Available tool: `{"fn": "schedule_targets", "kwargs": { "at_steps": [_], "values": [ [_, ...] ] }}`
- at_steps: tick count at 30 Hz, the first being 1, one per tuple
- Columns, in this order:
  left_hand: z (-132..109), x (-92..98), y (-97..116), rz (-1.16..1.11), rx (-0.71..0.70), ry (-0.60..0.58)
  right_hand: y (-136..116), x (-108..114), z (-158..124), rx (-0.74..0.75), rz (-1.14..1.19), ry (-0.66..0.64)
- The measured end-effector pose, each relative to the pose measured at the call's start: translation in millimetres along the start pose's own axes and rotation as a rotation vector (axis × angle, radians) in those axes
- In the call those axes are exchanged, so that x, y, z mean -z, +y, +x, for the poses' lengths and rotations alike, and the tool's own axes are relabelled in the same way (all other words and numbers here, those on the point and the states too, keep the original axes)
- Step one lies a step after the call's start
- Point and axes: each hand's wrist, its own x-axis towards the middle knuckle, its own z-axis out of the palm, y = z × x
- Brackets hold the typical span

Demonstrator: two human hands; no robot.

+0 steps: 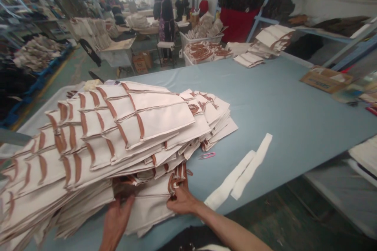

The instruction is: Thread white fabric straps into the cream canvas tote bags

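Nearest us, the left hand [116, 219] holds its thumb apart from its fingers beside a cream fabric piece [151, 206] on the blue table [288, 106]; its fingertips are shadowed, so we cannot tell whether they grip. The right hand [182, 200] curls its fingers around the piece's brown straps [178, 176]. Beyond, we see 1 large cream stack [159, 113]. Farther off, 2 white bins [216, 40] hold cream bundles [206, 26] and brown-and-cream pieces [203, 51].
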Motion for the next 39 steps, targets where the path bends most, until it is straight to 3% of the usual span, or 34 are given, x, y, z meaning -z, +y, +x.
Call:
{"fn": "schedule_targets", "kwargs": {
  "at_steps": [4, 10, 18, 21, 24, 28, 31, 35, 39],
  "values": [
    [-25, -9.9, 2, -0.038, -0.106, 0.038, 8, 0, -1, -0.035, 0.055, -0.062],
    [-50, -9.6, 18, -0.085, -0.148, 0.092, 20, 10, -28, -0.093, 0.171, -0.227],
    [-75, -19.1, 73, -0.353, -0.119, -0.075, 31, 16, -45, -0.286, 0.273, -0.111],
    [-68, -21.2, 98, -0.505, -0.009, -0.135, 36, 15, -47, -0.317, 0.248, -0.072],
    [-51, -21.9, 116, -0.658, 0.189, -0.18, 42, 23, -48, -0.33, 0.251, 0.004],
    [-18, -25.9, 133, -0.942, 0.511, -0.341, 46, 55, -39, -0.308, 0.383, 0.134],
    [0, -33.1, 151, -1.229, 0.683, -0.463, 42, 89, -23, -0.215, 0.564, 0.309],
    [11, -46.9, 176, -1.507, 0.8, -0.44, 29, 125, 10, -0.056, 0.844, 0.492],
    [19, -59.2, 192, -1.654, 0.857, -0.362, 9, 134, 48, 0.018, 1.052, 0.5]
  ]
}}
